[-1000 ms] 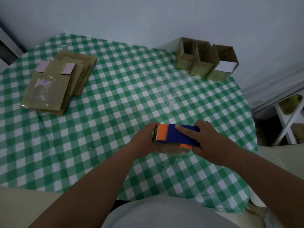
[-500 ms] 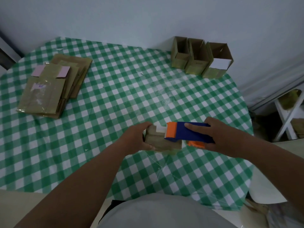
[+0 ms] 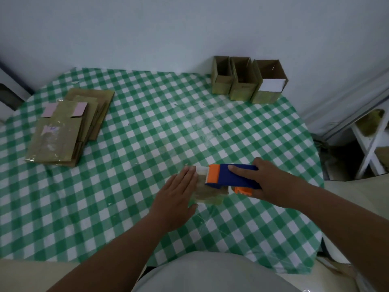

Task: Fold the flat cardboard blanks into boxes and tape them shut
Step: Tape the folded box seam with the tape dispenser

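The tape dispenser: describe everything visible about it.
The tape dispenser looks like plastic: a blue body, an orange front with a toothed edge, a whitish piece at the tip and an orange part underneath. It lies roughly level, tip pointing left over the box. The right hand grips it, forefinger stretched along the top.

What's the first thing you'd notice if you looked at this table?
The bright blue and orange tape dispenser, gripped by the right hand near the table's front, over a small cardboard box that the left hand presses flat. Next, three open boxes by the wall, and flat cardboard stacked on the left.
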